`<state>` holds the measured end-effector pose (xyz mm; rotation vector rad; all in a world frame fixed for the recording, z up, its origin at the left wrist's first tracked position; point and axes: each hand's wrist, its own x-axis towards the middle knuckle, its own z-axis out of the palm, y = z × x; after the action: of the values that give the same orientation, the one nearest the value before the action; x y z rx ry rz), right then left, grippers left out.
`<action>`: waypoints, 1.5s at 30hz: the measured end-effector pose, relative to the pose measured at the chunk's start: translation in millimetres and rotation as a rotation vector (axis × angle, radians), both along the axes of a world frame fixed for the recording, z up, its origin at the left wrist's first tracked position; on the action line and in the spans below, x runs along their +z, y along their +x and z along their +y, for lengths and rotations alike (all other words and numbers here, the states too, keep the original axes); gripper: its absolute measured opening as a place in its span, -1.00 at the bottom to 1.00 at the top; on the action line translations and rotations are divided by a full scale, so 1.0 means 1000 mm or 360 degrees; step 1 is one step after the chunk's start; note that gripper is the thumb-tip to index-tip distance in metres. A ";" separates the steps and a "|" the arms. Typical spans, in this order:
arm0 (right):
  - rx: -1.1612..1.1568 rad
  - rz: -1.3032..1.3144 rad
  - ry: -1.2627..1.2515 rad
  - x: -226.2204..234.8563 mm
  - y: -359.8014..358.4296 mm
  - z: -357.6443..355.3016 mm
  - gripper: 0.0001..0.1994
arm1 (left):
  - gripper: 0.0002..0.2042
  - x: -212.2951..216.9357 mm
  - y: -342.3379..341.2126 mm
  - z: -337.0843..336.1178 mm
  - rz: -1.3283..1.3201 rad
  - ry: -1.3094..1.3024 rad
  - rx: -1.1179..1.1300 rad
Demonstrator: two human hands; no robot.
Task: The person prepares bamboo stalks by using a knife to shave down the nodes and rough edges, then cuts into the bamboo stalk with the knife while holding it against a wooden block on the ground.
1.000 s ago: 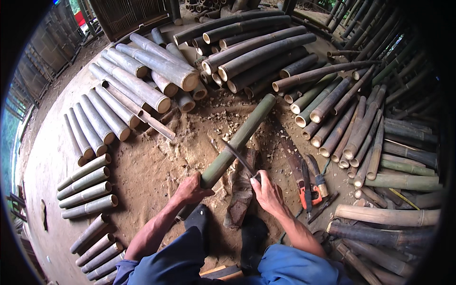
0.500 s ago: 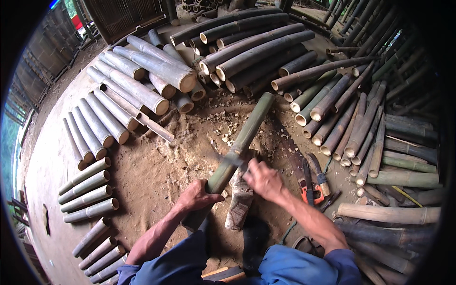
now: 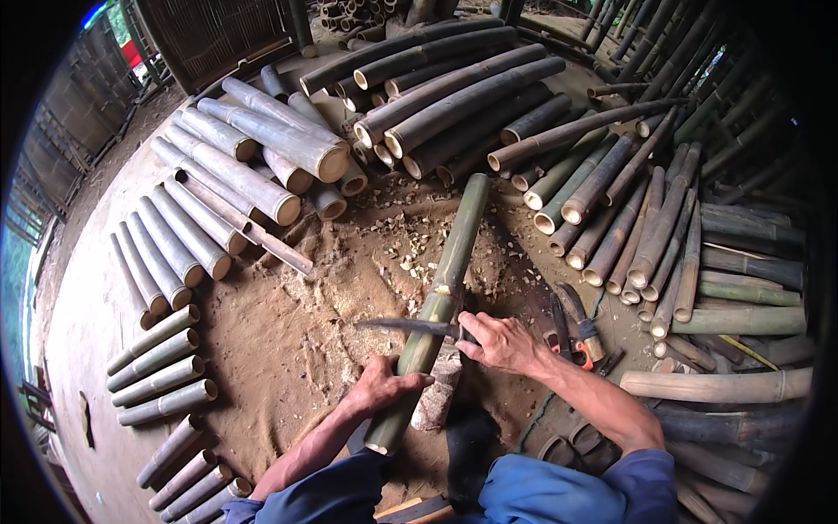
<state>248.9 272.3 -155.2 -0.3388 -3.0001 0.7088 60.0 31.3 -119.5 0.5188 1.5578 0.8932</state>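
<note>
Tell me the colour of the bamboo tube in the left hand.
The bamboo tube is mostly green, paler around its node; see the head view.

Bamboo lengths [image 3: 157, 382] lay left of the left hand [image 3: 384, 384], an orange handle [image 3: 584, 354] right of the right hand [image 3: 499, 343], poles [image 3: 476, 99] beyond.

Pale floor [image 3: 74, 323] spreads at 9 o'clock beside brown earth [image 3: 271, 349] at 8. A weathered wall [image 3: 74, 131] stands at 10, a dark slatted panel [image 3: 223, 44] at 11, a pole wall [image 3: 685, 65] at 2; daylight [image 3: 21, 231] shows at 9.
</note>
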 end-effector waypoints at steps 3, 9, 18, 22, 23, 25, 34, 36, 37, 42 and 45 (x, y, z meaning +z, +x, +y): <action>-0.0430 -0.0028 -0.0110 -0.007 0.002 0.032 -0.63 | -0.36 -0.008 0.008 0.000 -0.0124 -0.0016 -0.0005; 0.0124 0.0310 0.0104 0.004 0.006 0.009 -0.58 | -0.35 -0.029 0.015 -0.009 -0.0457 0.0229 0.0195; 0.0097 0.0143 0.0052 -0.002 0.015 0.011 -0.64 | -0.44 -0.051 0.025 -0.012 -0.0731 0.0090 0.0337; -0.0712 -0.0075 -0.0280 -0.003 0.012 0.043 -0.61 | -0.49 -0.054 0.029 -0.011 -0.0906 0.0143 0.0387; -0.0542 -0.0087 -0.0312 -0.005 0.013 0.034 -0.61 | -0.49 -0.056 0.027 -0.011 -0.0935 0.0133 0.0416; -0.0062 0.0312 -0.0193 0.004 0.011 0.007 -0.62 | -0.50 -0.061 0.029 -0.017 -0.1018 0.0097 0.0472; -0.0012 0.0423 -0.0037 0.001 0.003 0.002 -0.61 | -0.34 -0.066 0.031 -0.023 -0.1267 0.0173 0.0467; -0.0260 0.0207 -0.0115 -0.003 0.001 0.013 -0.63 | -0.32 -0.069 0.033 -0.023 -0.1342 0.0200 0.0460; -0.0510 -0.0031 -0.0294 -0.008 0.005 0.024 -0.64 | -0.31 -0.071 0.033 -0.021 -0.1367 0.0222 0.0449; -0.0029 0.0636 0.0000 -0.014 -0.005 0.004 -0.65 | -0.34 -0.076 0.031 -0.026 -0.1699 0.0264 0.0484; -0.0362 0.0073 -0.0111 -0.018 0.003 0.023 -0.68 | -0.33 -0.067 0.029 -0.023 -0.1245 0.0026 0.0442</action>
<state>251.6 295.6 -173.1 -0.6451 -2.8358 0.7867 88.9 8.4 -186.9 -0.0603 0.9078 1.1434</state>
